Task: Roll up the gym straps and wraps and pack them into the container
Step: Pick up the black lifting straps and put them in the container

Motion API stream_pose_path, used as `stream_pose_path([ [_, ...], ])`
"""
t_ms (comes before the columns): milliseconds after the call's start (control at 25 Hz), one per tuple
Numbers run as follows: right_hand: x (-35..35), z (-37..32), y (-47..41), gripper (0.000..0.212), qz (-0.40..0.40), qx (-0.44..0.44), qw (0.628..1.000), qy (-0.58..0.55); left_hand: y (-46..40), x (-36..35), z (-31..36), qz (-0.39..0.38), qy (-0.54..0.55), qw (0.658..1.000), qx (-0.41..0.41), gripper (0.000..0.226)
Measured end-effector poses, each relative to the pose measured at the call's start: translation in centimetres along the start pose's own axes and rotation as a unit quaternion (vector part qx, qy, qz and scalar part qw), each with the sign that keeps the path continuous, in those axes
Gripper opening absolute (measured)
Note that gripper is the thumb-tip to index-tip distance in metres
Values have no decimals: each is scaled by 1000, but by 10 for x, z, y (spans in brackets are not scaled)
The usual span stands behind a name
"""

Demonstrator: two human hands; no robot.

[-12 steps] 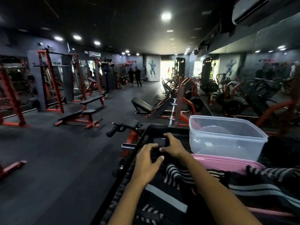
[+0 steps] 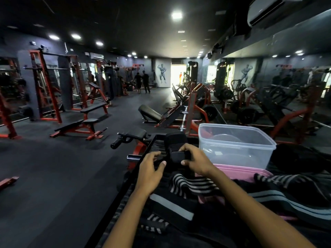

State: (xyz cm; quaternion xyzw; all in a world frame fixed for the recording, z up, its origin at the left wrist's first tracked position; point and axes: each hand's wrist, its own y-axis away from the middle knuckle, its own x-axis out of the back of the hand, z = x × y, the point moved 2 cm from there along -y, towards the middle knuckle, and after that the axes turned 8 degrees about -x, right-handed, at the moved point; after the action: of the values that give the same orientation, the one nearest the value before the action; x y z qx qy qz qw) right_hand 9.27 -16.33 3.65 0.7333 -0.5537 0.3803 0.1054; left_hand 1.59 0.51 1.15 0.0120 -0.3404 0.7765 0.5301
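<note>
A black padded gym strap (image 2: 176, 147) lies on the dark bench in front of me, its near end partly rolled. My right hand (image 2: 196, 161) grips the rolled end. My left hand (image 2: 150, 169) holds the strap's left side with the thumb pressed on it. A clear plastic container (image 2: 236, 149) stands just right of my hands, holding no straps, on a pink lid (image 2: 241, 171). Black wraps with white stripes (image 2: 189, 184) and a wrap with a grey band (image 2: 172, 206) lie in a heap under my forearms.
More dark striped wraps (image 2: 290, 196) spread to the right. A machine handle (image 2: 123, 138) juts out left of the bench. Red-and-black benches (image 2: 80, 126) and racks stand across the gym floor. Two people (image 2: 142, 82) stand far down the aisle.
Both hands have lifted slightly and the strap's near end is now rolled between them; its far end stands up behind the fingers.
</note>
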Motion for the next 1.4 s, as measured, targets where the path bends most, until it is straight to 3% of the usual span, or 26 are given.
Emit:
stream_pose_path([
  [200, 52, 0, 67, 39, -29, 39, 997, -64, 14, -10, 25, -23, 46, 997, 51, 40],
  [360, 91, 9, 122, 28, -46, 60, 992, -100, 23, -32, 64, -55, 126, 986, 93, 44],
  [520, 114, 26, 163, 26, -71, 44, 992, -93, 23, -68, 83, -67, 301, 935, 178, 57],
  [640, 121, 46, 178, 27, -61, 32, 997, -44, 32, -91, 94, -44, 355, 914, 192, 44],
  [760, 117, 64, 183, 33, -42, 2, 999, -14, 36, -98, 100, -28, 345, 930, 121, 44],
  [960, 111, 67, 175, 23, -88, -39, 995, -15, 22, -90, 123, -96, 261, 957, -86, 51],
  [1040, 116, 62, 172, 17, -164, -58, 975, -138, 20, -86, 132, -125, 267, 948, -116, 51],
  [1120, 131, 59, 162, 12, -109, -129, 932, -320, 22, -82, 139, -183, 289, 930, -131, 52],
  [1200, 145, 65, 149, 27, 10, -202, 893, -401, 25, -78, 147, -248, 289, 912, -155, 55],
  [1240, 148, 68, 142, 42, 21, -215, 898, -383, 27, -76, 151, -277, 277, 904, -169, 55],
  [1320, 144, 60, 131, 63, -33, -177, 919, -351, 29, -75, 158, -325, 233, 894, -202, 52],
  [1400, 141, 48, 123, 57, -31, -133, 919, -369, 30, -76, 161, -350, 197, 888, -225, 49],
])
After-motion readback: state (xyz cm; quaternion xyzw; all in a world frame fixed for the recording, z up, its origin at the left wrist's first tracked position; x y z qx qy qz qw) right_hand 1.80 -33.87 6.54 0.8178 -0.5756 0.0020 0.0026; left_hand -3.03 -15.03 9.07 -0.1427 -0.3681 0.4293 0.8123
